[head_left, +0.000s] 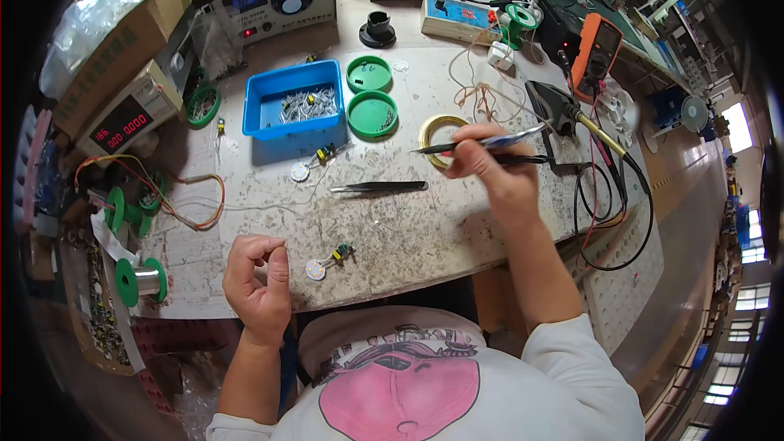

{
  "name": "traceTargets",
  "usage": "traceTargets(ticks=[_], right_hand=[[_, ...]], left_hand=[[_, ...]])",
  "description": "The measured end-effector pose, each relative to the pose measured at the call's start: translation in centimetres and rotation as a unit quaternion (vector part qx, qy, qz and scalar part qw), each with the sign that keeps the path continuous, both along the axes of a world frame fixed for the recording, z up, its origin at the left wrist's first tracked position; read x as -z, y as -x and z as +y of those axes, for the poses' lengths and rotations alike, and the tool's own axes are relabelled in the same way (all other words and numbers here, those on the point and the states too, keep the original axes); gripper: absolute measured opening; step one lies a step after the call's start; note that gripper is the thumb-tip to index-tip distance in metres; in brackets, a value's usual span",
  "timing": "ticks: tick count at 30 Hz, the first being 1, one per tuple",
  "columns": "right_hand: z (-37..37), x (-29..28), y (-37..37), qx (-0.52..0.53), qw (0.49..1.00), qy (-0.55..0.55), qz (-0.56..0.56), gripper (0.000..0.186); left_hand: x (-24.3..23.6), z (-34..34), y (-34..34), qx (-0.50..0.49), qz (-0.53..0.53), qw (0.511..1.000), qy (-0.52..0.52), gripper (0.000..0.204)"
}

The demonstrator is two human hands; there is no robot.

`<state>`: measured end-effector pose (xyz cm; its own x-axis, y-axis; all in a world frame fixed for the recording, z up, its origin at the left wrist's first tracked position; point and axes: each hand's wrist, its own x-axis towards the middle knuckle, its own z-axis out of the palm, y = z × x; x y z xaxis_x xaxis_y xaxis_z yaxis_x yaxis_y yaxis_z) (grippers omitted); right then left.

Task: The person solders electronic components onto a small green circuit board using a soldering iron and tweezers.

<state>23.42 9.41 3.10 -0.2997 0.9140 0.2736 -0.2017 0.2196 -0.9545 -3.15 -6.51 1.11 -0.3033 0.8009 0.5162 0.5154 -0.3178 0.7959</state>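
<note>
My right hand [494, 167] is closed around a slim pointed tool [435, 149] with a dark tip toward the left; its exact kind is unclear. Partly behind that hand lies a yellow ring, like a tape roll [428, 132]. Fingers curled, my left hand [259, 282] rests at the table's near edge, with nothing visible in it. Just right of it sits a small round white LED board [316, 269] wired to a little circuit board [341, 253]. A similar LED board [300, 171] lies farther back. Black tweezers [382, 187] lie between my hands.
A blue bin [253, 124] of leaded parts stands beside two green dishes [384, 96]. Soldering iron [590, 124], looping cables and an orange multimeter [596, 57] occupy the right. Solder spools [147, 281] and a red-digit power supply [131, 118] are left; a bench unit [273, 8] stands behind.
</note>
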Motion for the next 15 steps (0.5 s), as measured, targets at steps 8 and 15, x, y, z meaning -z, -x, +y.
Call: traceTargets(ticks=[8,15], right_hand=[[5.7,-0.4,-4.9,0.098,0.981,0.076,0.150,0.028],[4.8,-0.6,-4.7,0.082,0.969,0.120,0.197,0.029]], left_hand=[[-6.9,17.3,-2.9,0.098,0.326,0.931,-0.127,0.020],[-3.8,36.8,-8.5,0.081,0.445,0.890,-0.051,0.029]])
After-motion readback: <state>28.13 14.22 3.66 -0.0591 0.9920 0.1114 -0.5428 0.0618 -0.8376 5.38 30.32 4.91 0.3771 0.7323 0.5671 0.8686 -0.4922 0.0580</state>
